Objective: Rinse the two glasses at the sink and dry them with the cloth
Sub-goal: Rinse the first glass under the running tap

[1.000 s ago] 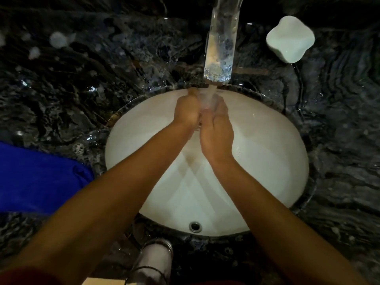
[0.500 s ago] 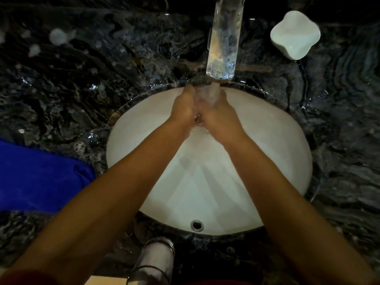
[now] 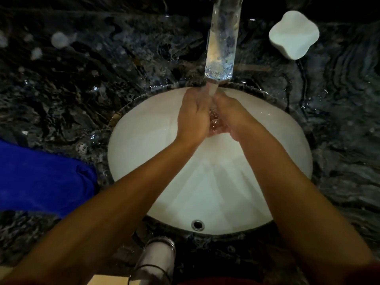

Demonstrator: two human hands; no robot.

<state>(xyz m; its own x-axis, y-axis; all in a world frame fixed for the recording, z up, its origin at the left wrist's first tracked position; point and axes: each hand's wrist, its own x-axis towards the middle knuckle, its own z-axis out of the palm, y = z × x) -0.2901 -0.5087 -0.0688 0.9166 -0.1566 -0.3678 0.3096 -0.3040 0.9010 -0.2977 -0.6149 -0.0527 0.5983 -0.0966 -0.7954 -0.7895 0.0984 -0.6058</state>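
Both my hands meet under the water stream [image 3: 211,90] that falls from the tap [image 3: 221,48] into the white sink [image 3: 144,145]. My left hand [image 3: 193,118] and my right hand [image 3: 232,118] curl round a small clear glass [image 3: 213,121]. Only wet glints of it show between the fingers. A second glass [image 3: 157,258] stands on the counter just in front of the sink, between my forearms. The blue cloth [image 3: 43,177] lies on the counter left of the sink.
A wet, dark marble counter [image 3: 82,79] surrounds the sink. A white, cushion-shaped dish [image 3: 294,36] sits at the back right. The sink's overflow hole [image 3: 197,225] is in its near wall.
My right hand has turned and closed in from the right against my left hand. Both stay under the running water. The cloth and the second glass have not moved.
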